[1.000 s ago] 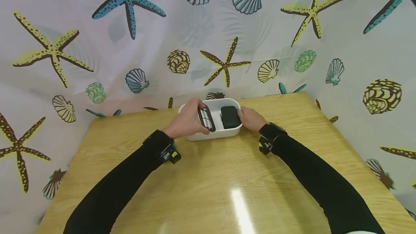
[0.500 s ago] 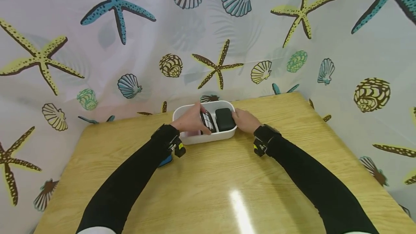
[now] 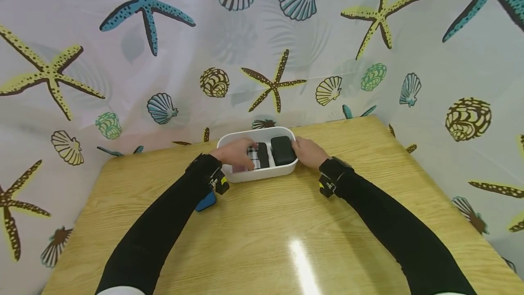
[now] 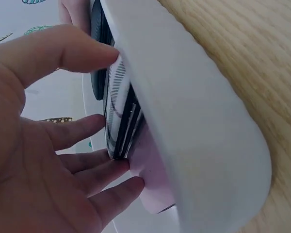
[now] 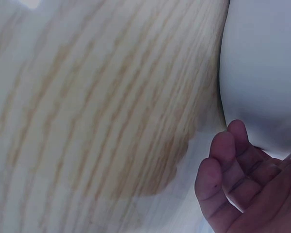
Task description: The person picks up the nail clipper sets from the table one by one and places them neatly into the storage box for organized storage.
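Observation:
Inside a white oval-ended container [image 3: 262,176], a black-and-white plaid wallet [image 3: 254,157] with a black band lies in the middle. My left hand [image 3: 234,153] is over the left part of the container. In the left wrist view its thumb tip touches one edge of the plaid wallet [image 4: 117,92], and the extended fingertips meet its other edge. A pink item [image 4: 153,170] lies beside the wallet, partly hidden by the hand and wall. A black rounded case [image 3: 283,150] sits at the right end. My right hand [image 3: 309,152] grips the container's right rim, fingers against the outer wall [image 5: 262,73].
A blue flat item [image 3: 206,201] lies on the wooden table [image 3: 254,240] near my left wrist, partly covered by the sleeve. Behind the container hangs a white curtain [image 3: 180,58] printed with starfish and shells.
The left hand has lowered the plaid wallet into the container, where it now lies flatter. The fingers have loosened and drawn slightly left. The right hand stays on the rim; the head view has shifted slightly.

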{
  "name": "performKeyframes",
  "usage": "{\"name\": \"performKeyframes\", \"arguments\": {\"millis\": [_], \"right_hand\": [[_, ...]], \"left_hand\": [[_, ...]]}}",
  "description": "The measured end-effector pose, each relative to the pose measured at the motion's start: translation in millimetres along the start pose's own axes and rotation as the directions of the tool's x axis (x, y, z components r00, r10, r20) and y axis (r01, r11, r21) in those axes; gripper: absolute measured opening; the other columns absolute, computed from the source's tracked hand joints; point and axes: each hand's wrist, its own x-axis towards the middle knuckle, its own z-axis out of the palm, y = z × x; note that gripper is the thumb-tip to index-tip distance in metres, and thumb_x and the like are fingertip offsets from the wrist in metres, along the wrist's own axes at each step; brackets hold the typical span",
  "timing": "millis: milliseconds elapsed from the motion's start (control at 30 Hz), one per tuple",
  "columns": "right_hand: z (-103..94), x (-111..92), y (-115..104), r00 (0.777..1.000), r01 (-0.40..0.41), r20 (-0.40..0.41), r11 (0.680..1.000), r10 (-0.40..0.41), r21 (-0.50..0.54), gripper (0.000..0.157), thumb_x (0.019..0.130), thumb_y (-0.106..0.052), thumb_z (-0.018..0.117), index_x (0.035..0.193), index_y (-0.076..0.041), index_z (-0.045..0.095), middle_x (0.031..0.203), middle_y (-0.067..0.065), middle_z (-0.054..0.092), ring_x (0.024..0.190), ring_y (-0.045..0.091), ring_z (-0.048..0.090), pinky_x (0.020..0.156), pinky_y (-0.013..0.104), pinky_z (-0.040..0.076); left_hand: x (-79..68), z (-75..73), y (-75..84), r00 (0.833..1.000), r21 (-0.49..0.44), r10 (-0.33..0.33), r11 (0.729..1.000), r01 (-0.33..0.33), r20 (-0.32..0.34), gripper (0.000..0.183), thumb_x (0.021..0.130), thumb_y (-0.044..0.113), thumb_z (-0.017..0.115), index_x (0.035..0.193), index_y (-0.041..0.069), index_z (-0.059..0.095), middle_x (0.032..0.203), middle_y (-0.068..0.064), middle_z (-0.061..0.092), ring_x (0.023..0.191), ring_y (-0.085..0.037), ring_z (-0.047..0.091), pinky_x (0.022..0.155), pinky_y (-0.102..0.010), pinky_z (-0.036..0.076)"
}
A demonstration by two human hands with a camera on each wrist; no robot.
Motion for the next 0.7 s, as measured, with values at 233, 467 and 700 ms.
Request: {"name": "performKeyframes", "arguments": {"millis": [233, 467, 700], "right_hand": [[2.4, 1.0, 2.6, 1.000, -0.007, -0.004, 1.000, 0.007, 0.001, 0.051, 0.111, -0.027, 0.024, 0.142, 0.006, 0.047, 0.119, 0.020, 0.064, 0.098, 0.029, 0.058, 0.094, 0.046, 0.045], [4.3, 3.3, 2.9, 1.000, 0.003, -0.006, 1.000, -0.003, 0.013, 0.052, 0.111, -0.027, 0.023, 0.144, 0.007, 0.045, 0.133, 0.024, 0.060, 0.109, 0.030, 0.059, 0.102, 0.049, 0.044], [4.0, 3.6, 2.1, 1.000, -0.009, -0.006, 1.000, 0.009, 0.007, 0.052, 0.111, -0.027, 0.023, 0.143, 0.006, 0.046, 0.127, 0.022, 0.062, 0.103, 0.030, 0.058, 0.097, 0.047, 0.045]], "left_hand": [[1.7, 0.4, -3.5, 0.998, 0.126, 0.066, 0.990, -0.065, -0.003, 0.071, 0.074, 0.002, 0.073, 0.142, 0.003, 0.053, 0.145, -0.015, 0.050, 0.107, -0.024, 0.050, 0.092, -0.033, 0.043], [3.3, 5.5, -1.2, 0.993, 0.119, 0.105, 0.988, -0.098, -0.058, 0.065, 0.078, 0.008, 0.078, 0.138, 0.000, 0.056, 0.140, -0.015, 0.056, 0.113, -0.026, 0.053, 0.100, -0.038, 0.044], [3.5, 5.6, 2.0, 0.993, 0.108, 0.098, 0.990, -0.091, -0.067, 0.065, 0.078, 0.008, 0.081, 0.138, 0.001, 0.056, 0.140, -0.015, 0.056, 0.118, -0.027, 0.053, 0.103, -0.038, 0.044]]}}
